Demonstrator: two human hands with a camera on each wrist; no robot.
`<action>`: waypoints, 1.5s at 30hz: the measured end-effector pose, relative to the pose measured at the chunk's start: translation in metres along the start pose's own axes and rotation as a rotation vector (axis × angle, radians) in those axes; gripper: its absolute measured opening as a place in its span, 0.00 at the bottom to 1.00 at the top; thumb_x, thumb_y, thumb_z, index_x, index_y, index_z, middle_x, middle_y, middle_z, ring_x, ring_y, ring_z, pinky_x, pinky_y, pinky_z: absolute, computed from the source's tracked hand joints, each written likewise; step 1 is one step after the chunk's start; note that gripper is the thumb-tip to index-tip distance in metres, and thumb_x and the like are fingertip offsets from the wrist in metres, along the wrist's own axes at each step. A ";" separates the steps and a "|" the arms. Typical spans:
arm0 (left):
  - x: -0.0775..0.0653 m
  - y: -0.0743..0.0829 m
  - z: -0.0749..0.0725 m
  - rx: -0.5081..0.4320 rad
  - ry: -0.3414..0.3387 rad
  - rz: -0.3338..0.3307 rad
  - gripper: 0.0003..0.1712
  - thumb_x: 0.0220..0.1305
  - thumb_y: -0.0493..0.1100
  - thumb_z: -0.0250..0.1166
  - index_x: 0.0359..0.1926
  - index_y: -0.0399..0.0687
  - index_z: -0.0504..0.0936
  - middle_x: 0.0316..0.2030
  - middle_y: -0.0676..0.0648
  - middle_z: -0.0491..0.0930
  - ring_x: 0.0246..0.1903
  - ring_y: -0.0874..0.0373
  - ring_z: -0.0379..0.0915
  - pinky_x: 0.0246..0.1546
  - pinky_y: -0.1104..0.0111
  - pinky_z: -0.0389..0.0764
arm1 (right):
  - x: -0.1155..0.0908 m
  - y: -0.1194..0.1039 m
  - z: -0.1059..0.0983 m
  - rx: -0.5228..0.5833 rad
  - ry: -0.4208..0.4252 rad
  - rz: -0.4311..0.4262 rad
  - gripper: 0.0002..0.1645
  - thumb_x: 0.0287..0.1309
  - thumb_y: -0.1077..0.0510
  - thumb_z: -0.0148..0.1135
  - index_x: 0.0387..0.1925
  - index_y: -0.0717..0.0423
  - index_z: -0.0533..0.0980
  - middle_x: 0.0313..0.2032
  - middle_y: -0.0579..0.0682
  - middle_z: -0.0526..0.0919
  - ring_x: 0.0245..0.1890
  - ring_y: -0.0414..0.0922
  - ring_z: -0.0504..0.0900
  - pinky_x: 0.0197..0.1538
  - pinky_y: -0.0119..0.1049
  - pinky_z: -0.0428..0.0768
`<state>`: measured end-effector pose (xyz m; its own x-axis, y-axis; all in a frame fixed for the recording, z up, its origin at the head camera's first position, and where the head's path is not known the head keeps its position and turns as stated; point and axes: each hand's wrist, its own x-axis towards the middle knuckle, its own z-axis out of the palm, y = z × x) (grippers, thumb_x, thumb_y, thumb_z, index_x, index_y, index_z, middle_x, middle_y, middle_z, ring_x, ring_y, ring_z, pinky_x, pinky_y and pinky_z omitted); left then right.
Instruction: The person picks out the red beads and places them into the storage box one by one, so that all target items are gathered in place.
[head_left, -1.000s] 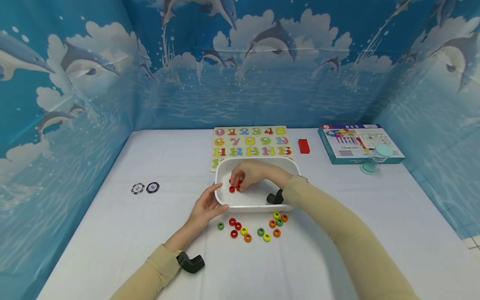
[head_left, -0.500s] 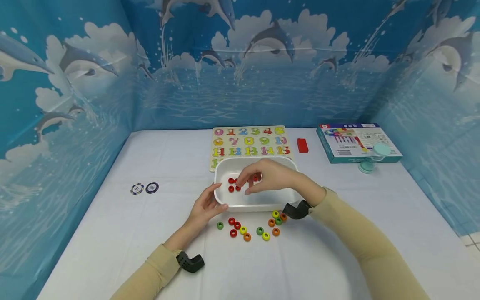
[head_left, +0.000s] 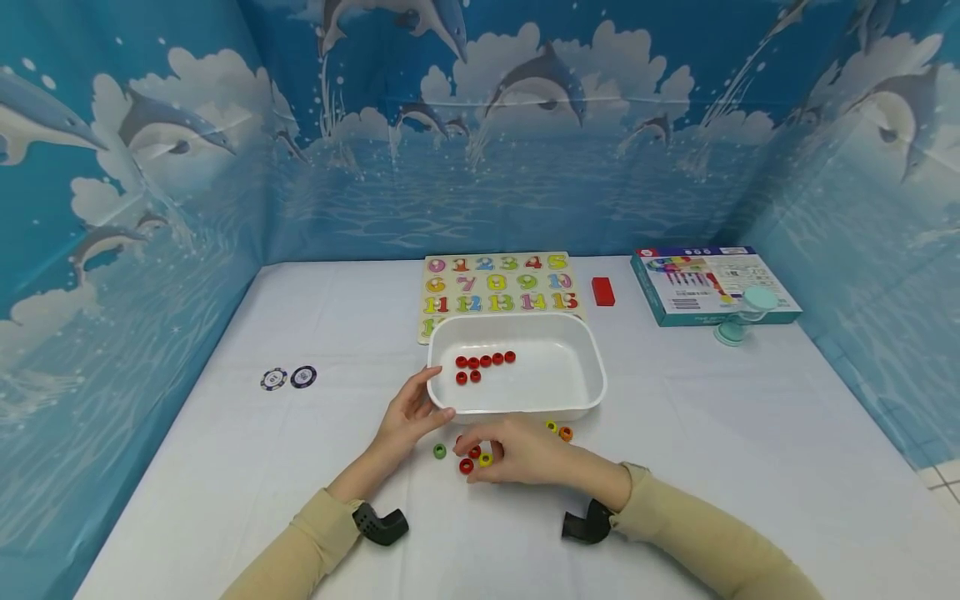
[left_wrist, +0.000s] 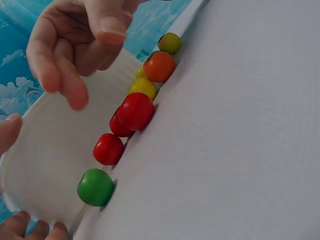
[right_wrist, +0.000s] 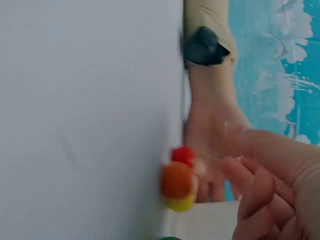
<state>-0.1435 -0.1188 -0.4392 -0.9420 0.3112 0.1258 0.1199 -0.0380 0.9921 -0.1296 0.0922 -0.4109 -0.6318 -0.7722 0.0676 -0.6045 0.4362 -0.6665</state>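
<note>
A white tray [head_left: 543,383] holds several red beads [head_left: 498,359], standing in two rows toward its left. My left hand [head_left: 405,422] rests against the tray's left front corner, thumb at the front and fingers along the side. Over the loose beads in front of the tray hovers my right hand [head_left: 517,454], its thumb and fingers apart with nothing between them. Below its fingertips lie a red bead [head_left: 467,467] and a yellow bead [head_left: 486,460]; a green bead [head_left: 439,451] is just left. The left wrist view shows the right hand [left_wrist: 80,50] above the bead line. More beads are hidden beneath it.
Behind the tray lies a number puzzle board [head_left: 498,283], with a red block [head_left: 603,292] to its right. A game box [head_left: 712,287] and a mint-green hourglass-shaped thing [head_left: 742,317] stand at the far right. Two poker chips [head_left: 303,377] lie at left.
My right hand has come out of the tray and moved toward me, over the loose beads, leaving the red beads in the tray uncovered. The left hand stays at the tray's corner.
</note>
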 end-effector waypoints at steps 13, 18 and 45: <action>0.000 0.000 0.000 0.007 0.009 -0.013 0.37 0.54 0.35 0.64 0.63 0.42 0.58 0.67 0.45 0.44 0.65 0.56 0.44 0.60 0.68 0.57 | 0.003 0.011 0.018 -0.145 0.055 -0.007 0.14 0.46 0.49 0.67 0.39 0.41 0.80 0.35 0.30 0.79 0.20 0.28 0.69 0.25 0.21 0.71; 0.000 0.000 0.000 -0.002 0.003 -0.008 0.37 0.54 0.34 0.64 0.63 0.41 0.57 0.67 0.45 0.43 0.65 0.56 0.43 0.60 0.68 0.57 | 0.002 -0.005 -0.013 -0.054 -0.033 -0.016 0.14 0.48 0.52 0.66 0.40 0.42 0.79 0.30 0.30 0.78 0.17 0.30 0.70 0.21 0.23 0.72; 0.006 -0.026 -0.006 -0.009 0.018 -0.018 0.41 0.52 0.41 0.66 0.64 0.46 0.57 0.68 0.47 0.43 0.65 0.53 0.42 0.58 0.70 0.60 | 0.089 0.078 -0.099 0.077 -0.274 0.175 0.17 0.45 0.64 0.67 0.41 0.52 0.78 0.35 0.44 0.81 0.31 0.44 0.76 0.33 0.35 0.79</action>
<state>-0.1542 -0.1216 -0.4643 -0.9496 0.2945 0.1075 0.0997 -0.0413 0.9942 -0.2810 0.1031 -0.3828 -0.5629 -0.7885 -0.2480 -0.4531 0.5453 -0.7053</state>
